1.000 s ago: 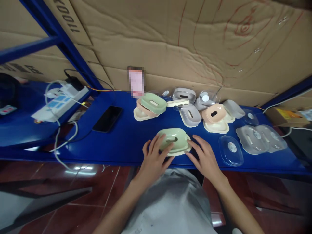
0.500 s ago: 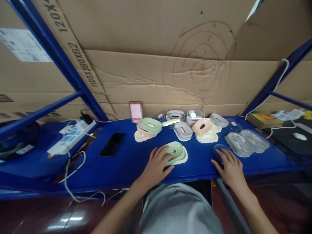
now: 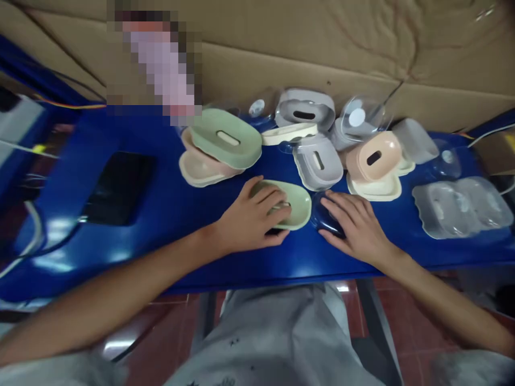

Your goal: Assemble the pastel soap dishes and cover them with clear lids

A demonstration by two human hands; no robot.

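Note:
A light green soap dish with a slot lies on the blue table near its front edge. My left hand is closed over its left side, fingers reaching inside and thumb at the near edge. Close against its right end is a clear plastic lid, the blue table showing through it. My right hand grips this lid from the right, fingers bent over the top and thumb along the near side. Both hands hide parts of what they hold.
Behind my left hand, another green dish rests on pink and cream pieces. Further right lie a grey dish, a pink dish and frosted covers. A black phone is at left; cardboard stands behind.
My right hand has slid the clear lid left, up to the green dish. My left hand stays on the dish; the cream piece under it no longer shows. The view has tipped down and closer.

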